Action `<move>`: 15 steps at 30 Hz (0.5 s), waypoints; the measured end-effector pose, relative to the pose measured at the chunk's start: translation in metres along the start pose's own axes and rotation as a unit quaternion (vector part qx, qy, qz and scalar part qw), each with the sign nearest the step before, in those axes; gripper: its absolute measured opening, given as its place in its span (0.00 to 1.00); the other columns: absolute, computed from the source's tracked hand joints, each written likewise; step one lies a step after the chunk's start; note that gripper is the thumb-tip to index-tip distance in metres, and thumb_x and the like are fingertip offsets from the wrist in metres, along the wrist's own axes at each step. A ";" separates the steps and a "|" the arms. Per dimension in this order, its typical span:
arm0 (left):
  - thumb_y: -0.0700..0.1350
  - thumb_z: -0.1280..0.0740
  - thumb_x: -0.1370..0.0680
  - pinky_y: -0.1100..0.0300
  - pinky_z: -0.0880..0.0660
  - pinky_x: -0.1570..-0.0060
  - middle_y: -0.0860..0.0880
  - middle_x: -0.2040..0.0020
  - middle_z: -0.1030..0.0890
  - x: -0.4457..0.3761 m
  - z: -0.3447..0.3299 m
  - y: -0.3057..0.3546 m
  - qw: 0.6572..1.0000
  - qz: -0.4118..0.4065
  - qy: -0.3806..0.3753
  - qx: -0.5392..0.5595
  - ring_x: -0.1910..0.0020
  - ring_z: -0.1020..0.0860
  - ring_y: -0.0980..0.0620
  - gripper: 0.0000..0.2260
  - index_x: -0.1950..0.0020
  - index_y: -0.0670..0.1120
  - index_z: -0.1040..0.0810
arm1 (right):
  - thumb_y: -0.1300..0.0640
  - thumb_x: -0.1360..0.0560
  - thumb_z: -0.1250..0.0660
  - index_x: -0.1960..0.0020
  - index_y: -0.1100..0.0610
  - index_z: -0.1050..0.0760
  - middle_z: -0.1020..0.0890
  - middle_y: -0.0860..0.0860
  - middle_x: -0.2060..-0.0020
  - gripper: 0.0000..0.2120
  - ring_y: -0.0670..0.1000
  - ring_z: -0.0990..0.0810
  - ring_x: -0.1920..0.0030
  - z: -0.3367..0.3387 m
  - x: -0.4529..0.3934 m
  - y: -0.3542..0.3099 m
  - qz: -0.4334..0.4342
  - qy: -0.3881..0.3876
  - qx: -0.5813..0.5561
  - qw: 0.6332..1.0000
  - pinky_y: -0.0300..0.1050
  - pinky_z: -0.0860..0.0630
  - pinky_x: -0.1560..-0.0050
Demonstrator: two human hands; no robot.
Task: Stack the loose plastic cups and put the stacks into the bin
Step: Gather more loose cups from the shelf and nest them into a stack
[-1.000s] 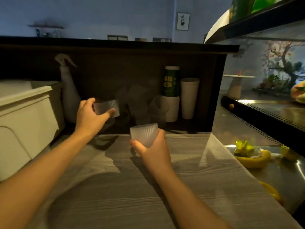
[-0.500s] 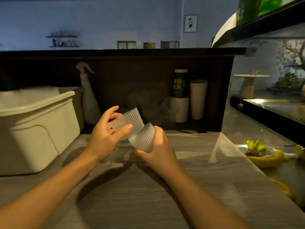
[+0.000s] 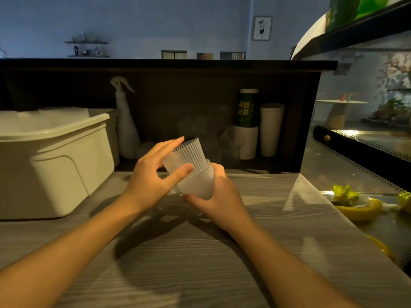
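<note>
Two ribbed translucent plastic cups are nested above the wooden counter (image 3: 200, 263). My left hand (image 3: 153, 176) grips the upper cup (image 3: 189, 154), which sits tilted inside the lower cup (image 3: 196, 185). My right hand (image 3: 220, 196) holds that lower cup from beneath and behind. The cream plastic bin (image 3: 55, 165) stands on the counter at the left, with pale ribbed cups faintly visible inside it. More loose clear cups (image 3: 200, 130) stand dimly in the dark recess behind my hands.
A white spray bottle (image 3: 125, 125) stands beside the bin. A green-labelled cup stack (image 3: 246, 121) and a tall white cup (image 3: 271, 130) sit at the back right. A glass display case (image 3: 367, 152) with yellow-green fruit borders the counter on the right.
My left hand brought its cup from the back left to the right hand's cup and slid it in; the two cups are now nested. The view shifted so the bin shows more.
</note>
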State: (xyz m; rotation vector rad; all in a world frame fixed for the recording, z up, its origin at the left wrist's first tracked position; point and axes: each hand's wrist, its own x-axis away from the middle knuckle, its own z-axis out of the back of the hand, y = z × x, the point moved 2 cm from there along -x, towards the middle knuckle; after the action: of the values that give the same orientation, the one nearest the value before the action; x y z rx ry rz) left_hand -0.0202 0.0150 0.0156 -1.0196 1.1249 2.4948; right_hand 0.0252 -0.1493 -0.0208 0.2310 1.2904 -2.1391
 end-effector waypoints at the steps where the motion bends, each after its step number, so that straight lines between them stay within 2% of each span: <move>1: 0.66 0.34 0.29 0.49 0.25 0.35 0.60 0.32 0.28 0.000 0.000 0.000 1.000 -0.006 0.001 0.003 0.32 0.29 0.58 0.33 0.26 0.56 0.32 | 0.44 0.32 0.24 0.30 0.45 0.41 0.29 0.42 0.43 0.37 0.44 0.27 0.44 0.000 0.001 -0.001 0.000 -0.006 -0.004 1.000 0.44 0.20 0.48; 3: 0.66 0.35 0.29 0.56 0.26 0.36 0.65 0.33 0.29 0.000 -0.001 0.001 1.000 -0.016 -0.007 0.005 0.33 0.30 0.63 0.30 0.28 0.60 0.33 | 0.44 0.32 0.24 0.30 0.45 0.42 0.29 0.42 0.42 0.38 0.45 0.26 0.43 0.001 0.002 -0.003 -0.001 -0.016 -0.015 1.000 0.45 0.20 0.48; 6: 0.72 0.43 0.26 0.70 0.35 0.39 0.70 0.31 0.35 0.006 -0.008 0.006 0.996 -0.051 -0.056 -0.041 0.31 0.36 0.70 0.27 0.28 0.66 0.37 | 0.44 0.32 0.23 0.29 0.44 0.43 0.30 0.43 0.42 0.39 0.46 0.27 0.42 0.003 0.003 -0.005 -0.014 -0.005 -0.034 0.999 0.44 0.20 0.48; 9: 0.75 0.54 0.25 0.68 0.44 0.36 0.74 0.30 0.40 0.007 -0.015 0.008 0.988 -0.080 -0.094 -0.093 0.28 0.43 0.70 0.28 0.27 0.68 0.41 | 0.41 0.33 0.24 0.31 0.44 0.42 0.30 0.40 0.46 0.39 0.44 0.27 0.46 0.008 0.004 -0.006 -0.026 0.018 -0.050 0.998 0.38 0.23 0.54; 11: 0.76 0.56 0.26 0.69 0.46 0.36 0.73 0.29 0.40 0.006 -0.014 0.008 0.990 -0.068 -0.098 -0.073 0.28 0.46 0.71 0.32 0.25 0.67 0.43 | 0.41 0.33 0.23 0.33 0.43 0.41 0.30 0.39 0.47 0.37 0.44 0.26 0.47 0.010 0.004 -0.007 -0.015 0.027 -0.048 0.998 0.39 0.22 0.54; 13: 0.74 0.54 0.25 0.71 0.42 0.38 0.67 0.27 0.36 0.005 -0.012 0.005 0.997 -0.032 -0.068 -0.006 0.28 0.43 0.69 0.34 0.22 0.64 0.45 | 0.43 0.33 0.23 0.35 0.43 0.40 0.29 0.39 0.47 0.35 0.44 0.25 0.48 0.013 0.004 -0.009 0.002 0.038 -0.047 0.998 0.41 0.21 0.54; 15: 0.69 0.48 0.23 0.64 0.39 0.35 0.62 0.27 0.34 0.004 -0.012 -0.001 1.000 0.013 0.004 0.021 0.27 0.39 0.62 0.31 0.21 0.61 0.46 | 0.44 0.33 0.23 0.36 0.43 0.40 0.28 0.39 0.48 0.33 0.43 0.24 0.49 0.020 0.003 -0.010 0.006 0.060 -0.058 0.996 0.42 0.20 0.55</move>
State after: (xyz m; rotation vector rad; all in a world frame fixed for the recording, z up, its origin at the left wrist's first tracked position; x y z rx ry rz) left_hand -0.0166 0.0064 0.0063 -1.0096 1.1959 2.4778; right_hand 0.0203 -0.1642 -0.0047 0.3218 1.4734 -2.0585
